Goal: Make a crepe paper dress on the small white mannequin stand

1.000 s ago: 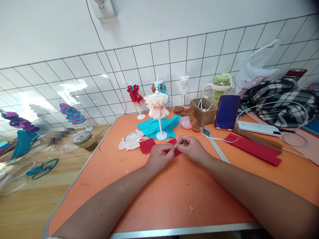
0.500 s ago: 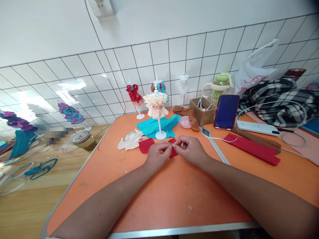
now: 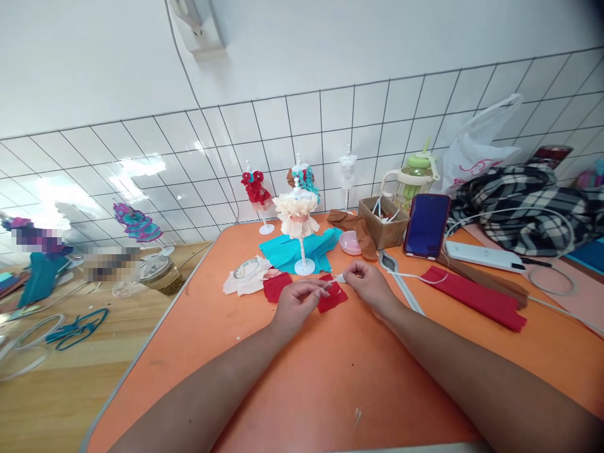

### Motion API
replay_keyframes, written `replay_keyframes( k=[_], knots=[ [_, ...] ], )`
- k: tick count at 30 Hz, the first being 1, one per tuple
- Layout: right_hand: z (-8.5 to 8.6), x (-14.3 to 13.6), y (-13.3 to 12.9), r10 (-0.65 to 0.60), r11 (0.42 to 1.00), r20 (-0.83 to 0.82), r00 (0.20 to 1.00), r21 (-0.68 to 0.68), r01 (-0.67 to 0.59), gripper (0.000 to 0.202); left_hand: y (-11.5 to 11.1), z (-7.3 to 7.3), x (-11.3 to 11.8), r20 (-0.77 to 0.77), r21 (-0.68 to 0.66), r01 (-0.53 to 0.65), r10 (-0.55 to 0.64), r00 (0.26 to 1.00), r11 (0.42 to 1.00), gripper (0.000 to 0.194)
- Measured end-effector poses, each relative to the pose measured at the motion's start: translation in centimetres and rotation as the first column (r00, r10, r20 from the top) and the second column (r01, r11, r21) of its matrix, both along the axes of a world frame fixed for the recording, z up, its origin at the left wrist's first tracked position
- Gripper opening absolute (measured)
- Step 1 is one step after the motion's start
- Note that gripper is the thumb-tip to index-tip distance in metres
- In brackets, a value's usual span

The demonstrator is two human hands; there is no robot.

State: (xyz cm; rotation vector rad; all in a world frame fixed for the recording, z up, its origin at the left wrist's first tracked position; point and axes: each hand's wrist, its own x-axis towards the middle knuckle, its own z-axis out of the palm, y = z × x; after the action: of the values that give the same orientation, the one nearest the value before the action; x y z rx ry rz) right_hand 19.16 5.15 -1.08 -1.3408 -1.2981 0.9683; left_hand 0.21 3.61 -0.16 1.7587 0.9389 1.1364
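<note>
My left hand is closed in a pinch above the orange table. Something small and pale shows at its fingertips, too small to name. My right hand, a short gap to the right, pinches a small white scrap. Red crepe paper pieces lie below and between the hands. Just beyond stands a mini dress form in a cream ruffled paper dress with a pinkish waistband. Its white base rests by a turquoise paper sheet. To its left, a tape roll lies on cream paper.
Along the wall are more dress forms, one in red, one bare white. To the right stand a pink bowl, a cardboard box, a phone, scissors and a red paper strip. A jar is at left.
My hands have moved apart from touching fingertips; the right shifted right with a white scrap now showing in its pinch. The view has tilted slightly upward.
</note>
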Motion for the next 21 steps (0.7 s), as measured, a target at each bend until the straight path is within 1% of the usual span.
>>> replay_keyframes(
  k=[3, 5, 7, 11, 13, 14, 16, 18, 20, 21],
  knots=[
    [-0.5, 0.1, 0.2, -0.009, 1.000, -0.036, 0.999, -0.028, 0.008, 0.013, 0.3, -0.1, -0.3, 0.044, -0.062, 0.000, 0.003, 0.999, 0.998, 0.022],
    [-0.6, 0.2, 0.3, -0.016, 0.996, -0.117, 0.993, -0.087, 0.006, 0.014, 0.4, -0.1, -0.4, 0.059, -0.088, 0.001, 0.005, 0.998, 0.996, 0.024],
    [-0.6, 0.4, 0.4, -0.014, 0.988, -0.236, 0.972, -0.154, -0.023, 0.016, 0.5, 0.0, -0.5, 0.080, -0.105, 0.010, -0.002, 0.997, 0.994, 0.028],
    [0.1, 0.9, 0.4, 0.018, 0.971, -0.483, 0.875, -0.201, -0.131, 0.023, 0.8, 0.0, -0.7, 0.106, -0.118, 0.025, -0.013, 0.994, 0.993, 0.030],
    [0.8, 1.3, 0.4, 0.011, 0.966, -0.548, 0.837, -0.211, -0.151, 0.027, 0.8, 0.0, -0.7, 0.090, -0.116, 0.018, -0.008, 0.996, 0.993, 0.031],
    [1.3, 1.5, 0.4, 0.004, 0.970, -0.555, 0.832, -0.201, -0.139, 0.029, 0.8, -0.1, -0.7, 0.076, -0.111, 0.013, -0.005, 0.997, 0.994, 0.032],
    [2.3, 2.1, 0.8, -0.006, 0.987, -0.517, 0.856, -0.138, -0.076, 0.031, 0.8, -0.2, -0.7, 0.044, -0.093, 0.019, -0.015, 0.999, 0.995, 0.033],
    [3.7, 3.0, 1.7, -0.017, 0.999, -0.420, 0.907, -0.038, 0.002, 0.032, 0.8, -0.3, -0.6, 0.009, -0.070, 0.043, -0.043, 0.999, 0.997, 0.033],
    [5.3, 4.1, 3.2, -0.063, 0.992, -0.257, 0.964, 0.093, 0.090, 0.030, 0.8, -0.4, -0.4, -0.029, -0.055, 0.062, -0.064, 0.998, 0.997, 0.032],
    [6.1, 4.8, 4.0, -0.118, 0.975, -0.140, 0.983, 0.171, 0.141, 0.028, 0.9, -0.5, -0.4, -0.043, -0.048, 0.067, -0.069, 0.997, 0.997, 0.031]
  ],
)
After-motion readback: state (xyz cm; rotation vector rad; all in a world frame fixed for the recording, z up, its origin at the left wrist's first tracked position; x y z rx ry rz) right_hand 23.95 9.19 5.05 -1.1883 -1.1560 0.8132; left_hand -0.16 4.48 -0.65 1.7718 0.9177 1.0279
